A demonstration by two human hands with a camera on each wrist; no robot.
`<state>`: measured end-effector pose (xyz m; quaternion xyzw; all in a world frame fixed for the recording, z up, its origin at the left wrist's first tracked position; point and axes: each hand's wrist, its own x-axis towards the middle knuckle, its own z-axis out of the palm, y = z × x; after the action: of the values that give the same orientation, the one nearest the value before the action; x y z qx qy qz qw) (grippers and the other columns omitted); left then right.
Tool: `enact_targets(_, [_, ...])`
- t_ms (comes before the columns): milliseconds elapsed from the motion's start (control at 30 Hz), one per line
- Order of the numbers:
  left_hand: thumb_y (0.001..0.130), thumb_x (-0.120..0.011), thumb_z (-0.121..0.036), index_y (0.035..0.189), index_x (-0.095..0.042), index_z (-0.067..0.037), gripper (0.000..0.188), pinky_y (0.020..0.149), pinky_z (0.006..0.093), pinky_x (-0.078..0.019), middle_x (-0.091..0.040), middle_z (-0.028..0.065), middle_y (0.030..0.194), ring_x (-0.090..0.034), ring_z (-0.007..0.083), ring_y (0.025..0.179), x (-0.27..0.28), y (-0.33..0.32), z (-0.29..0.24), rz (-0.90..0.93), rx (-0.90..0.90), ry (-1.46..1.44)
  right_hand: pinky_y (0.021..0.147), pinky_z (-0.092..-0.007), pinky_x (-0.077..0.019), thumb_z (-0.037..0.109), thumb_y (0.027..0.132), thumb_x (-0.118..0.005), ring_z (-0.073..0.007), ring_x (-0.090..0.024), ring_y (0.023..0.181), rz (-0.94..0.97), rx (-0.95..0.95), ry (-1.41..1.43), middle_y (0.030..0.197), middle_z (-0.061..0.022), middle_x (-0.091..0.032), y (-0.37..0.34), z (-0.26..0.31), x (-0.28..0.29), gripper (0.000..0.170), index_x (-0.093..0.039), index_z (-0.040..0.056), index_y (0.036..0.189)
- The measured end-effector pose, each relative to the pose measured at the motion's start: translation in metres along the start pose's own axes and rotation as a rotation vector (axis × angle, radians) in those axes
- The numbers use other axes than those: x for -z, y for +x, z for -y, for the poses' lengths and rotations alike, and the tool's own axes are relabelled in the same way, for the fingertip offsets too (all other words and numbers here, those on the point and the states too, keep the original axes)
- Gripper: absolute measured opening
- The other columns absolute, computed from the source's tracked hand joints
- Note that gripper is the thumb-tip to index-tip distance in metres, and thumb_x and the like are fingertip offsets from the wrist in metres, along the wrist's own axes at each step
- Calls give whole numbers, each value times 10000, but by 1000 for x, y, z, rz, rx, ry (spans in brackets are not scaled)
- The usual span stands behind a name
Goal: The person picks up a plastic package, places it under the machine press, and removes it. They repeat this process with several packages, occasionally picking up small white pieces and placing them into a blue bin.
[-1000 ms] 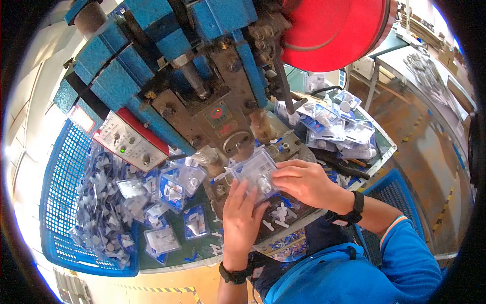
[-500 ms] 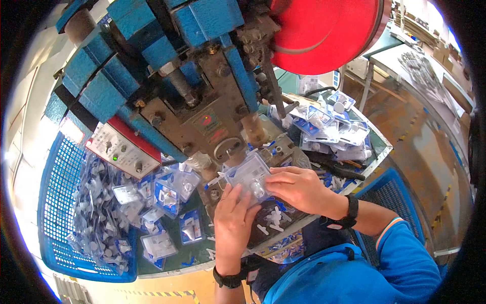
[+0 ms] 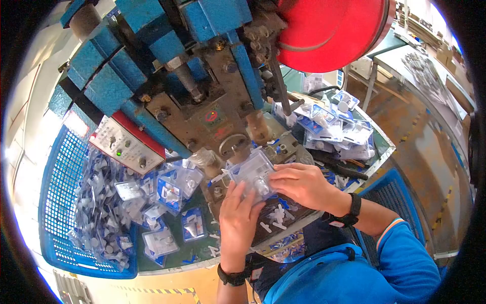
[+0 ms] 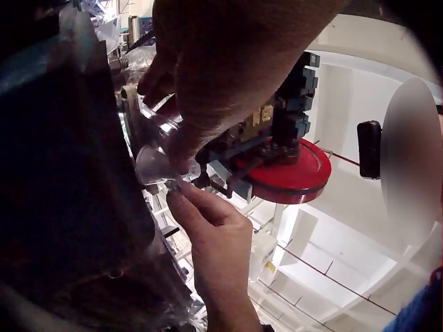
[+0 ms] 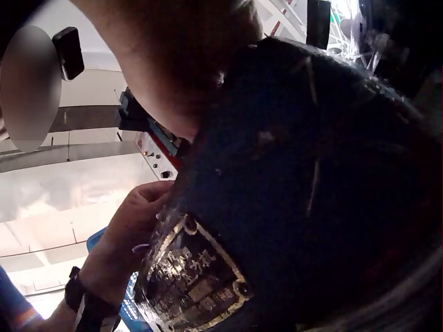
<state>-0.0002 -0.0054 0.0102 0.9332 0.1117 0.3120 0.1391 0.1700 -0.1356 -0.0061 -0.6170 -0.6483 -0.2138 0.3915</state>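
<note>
A clear plastic blister pack with a rounded bulge lies at the foot of the blue press, tilted under its ram. My left hand holds its lower left edge, fingers laid over the top and thumb near the front corner. At the right edge, my right hand grips the pack beside the bulge. Up close in the left wrist view, the thumb and forefinger of the right hand pinch the clear plastic. A dark machine body with a metal plate hides most of the right wrist view.
Left of the press, a blue basket overflows with packs, and several more lie on the green table. Finished-looking packs are heaped at right. Small white and blue pieces litter the front. A red flywheel and control box flank the press.
The head view shifts slightly and returns. Both hands keep hold of the blister pack in nearly the same place on the press.
</note>
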Motion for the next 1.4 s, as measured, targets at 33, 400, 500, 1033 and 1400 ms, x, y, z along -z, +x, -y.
enact_targets(33, [742,-791,-96,1061,-698,-12,343,1007,454,-463,-618,172,1248,-542,397,1235,1,0,0,3,1,1,849,-332,-572,112,785,-713,-242,-669,1021,1,6,-4,1040,-26,-696,0,0,0,152,-717,54,925])
enact_targets(400, [745,-791,-98,1057,-701,-13,336,1010,455,-460,-617,175,1251,-544,398,1232,3,2,-2,15,14,-16,863,-338,-573,95,725,-767,-233,-671,1035,-4,-37,5,1052,-25,-700,-2,2,-2,199,-729,77,919])
enact_targets(500, [721,-798,-66,1048,-701,-9,345,1000,454,-467,-614,175,1251,-548,398,1228,3,2,0,25,-11,2,869,-335,-571,98,732,-747,-233,-664,1054,2,-27,-10,1073,-18,-692,-3,1,-2,203,-727,81,933])
enact_targets(1033, [735,-747,-32,1142,-625,14,427,1002,477,-456,-593,177,1272,-547,396,1219,-9,8,-13,-96,-82,273,894,-334,-553,121,750,-633,-239,-629,1118,147,7,-148,1097,-26,-674,10,10,6,225,-718,63,950])
enact_targets(1400, [831,-640,-2,1282,-543,-6,461,1040,486,-434,-571,227,1278,-535,413,1229,-26,-35,-38,-238,-60,128,795,-341,-561,156,755,-704,-268,-607,1155,-83,182,-90,1159,-44,-647,-25,53,9,289,-712,91,1037])
